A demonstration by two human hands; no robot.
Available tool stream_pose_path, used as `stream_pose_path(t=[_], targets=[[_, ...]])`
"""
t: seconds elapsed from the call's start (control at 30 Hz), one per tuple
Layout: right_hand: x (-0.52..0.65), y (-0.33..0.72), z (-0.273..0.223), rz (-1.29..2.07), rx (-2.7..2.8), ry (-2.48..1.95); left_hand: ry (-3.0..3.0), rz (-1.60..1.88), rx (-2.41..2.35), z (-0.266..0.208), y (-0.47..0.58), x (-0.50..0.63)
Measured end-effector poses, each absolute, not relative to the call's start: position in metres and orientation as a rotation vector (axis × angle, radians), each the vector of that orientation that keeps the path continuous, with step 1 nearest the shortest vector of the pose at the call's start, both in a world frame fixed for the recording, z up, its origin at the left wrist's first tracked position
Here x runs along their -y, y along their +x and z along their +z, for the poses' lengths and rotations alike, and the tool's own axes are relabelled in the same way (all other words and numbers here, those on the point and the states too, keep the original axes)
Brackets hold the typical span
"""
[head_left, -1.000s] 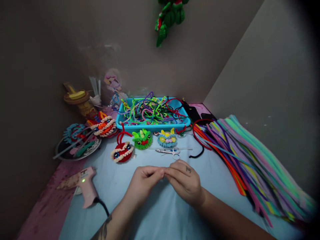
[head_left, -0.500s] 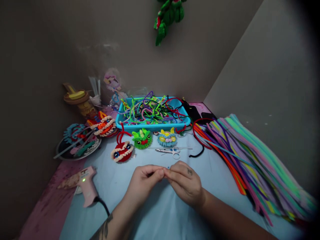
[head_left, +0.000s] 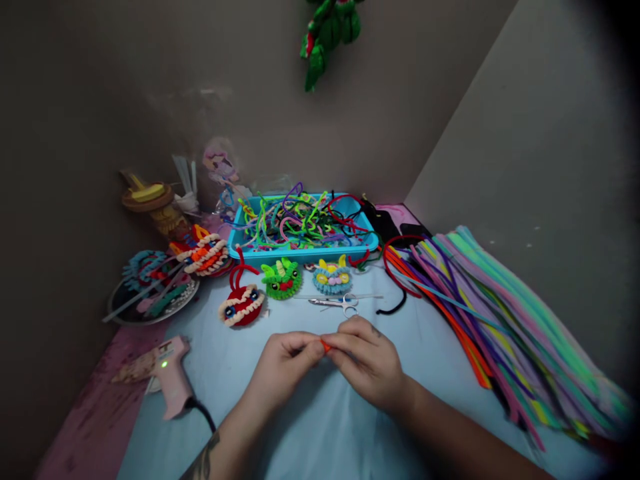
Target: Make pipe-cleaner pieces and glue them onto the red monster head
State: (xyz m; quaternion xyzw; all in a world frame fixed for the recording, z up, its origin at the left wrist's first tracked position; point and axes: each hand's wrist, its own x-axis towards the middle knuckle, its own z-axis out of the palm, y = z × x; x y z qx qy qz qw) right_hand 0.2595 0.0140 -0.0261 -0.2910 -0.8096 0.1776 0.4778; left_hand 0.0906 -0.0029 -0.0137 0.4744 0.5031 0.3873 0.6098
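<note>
Orange piece: small, mostly hidden, pinched above the near middle of the table. Left hand grips it between thumb and curled fingers; right hand meets it from the other side, fingertips close together on it. No gap between the fingers of either hand that I can see from here. Probably a bit of fuzzy stem being shaped; its form cannot be told.

Progress, as judged: this part looks early or midway. It joins no other part that I can see, so any fixing is left to do.

Just beyond the hands: scissors, lying down, not in use. Behind them, a row of three fuzzy faces: red, green, blue. Each has eyes and looks complete or nearly so. Whether the orange piece belongs with any of them, cannot say.

Left side: glue gun on its side, green light lit, untouched. Beyond it, a bowl of loose parts, with an orange-and-cream face beside it.

Back: blue tray heaped with offcuts, suggesting much cutting done. Right: a thick bundle of long stems; ample stock remains.
</note>
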Motion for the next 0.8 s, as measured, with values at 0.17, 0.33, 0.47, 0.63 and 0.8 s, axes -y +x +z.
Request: stream_pose_path(t=[0.17, 0.33, 0.47, 0.63, 0.8], targets=[[-0.0152, 0.2619, -0.0281, 0.365, 2.035, -0.653, 1.116, 0.866, -1.174, -0.0126, 0.0921, 0.0045], [-0.0161, 0.2601, -0.0319, 0.358, 2.027, -0.616, 1.123, 0.865, -1.202, -0.0129, 0.0936, 0.0053], [-0.0151, 0.2563, -0.033, 0.401, 1.985, -0.62, 1.098, 0.905, -1.197, -0.0151, 0.0931, 0.0064], [-0.0113, 0.2537, -0.0327, 0.465, 1.951, -0.665, 1.114, 1.042, -1.283, -0.0147, 0.0953, 0.0105], [-0.0102, 0.2528, -0.0353, 0.402, 2.007, -0.654, 1.259, 1.097, -1.344, -0.0124, 0.0946, 0.0121]])
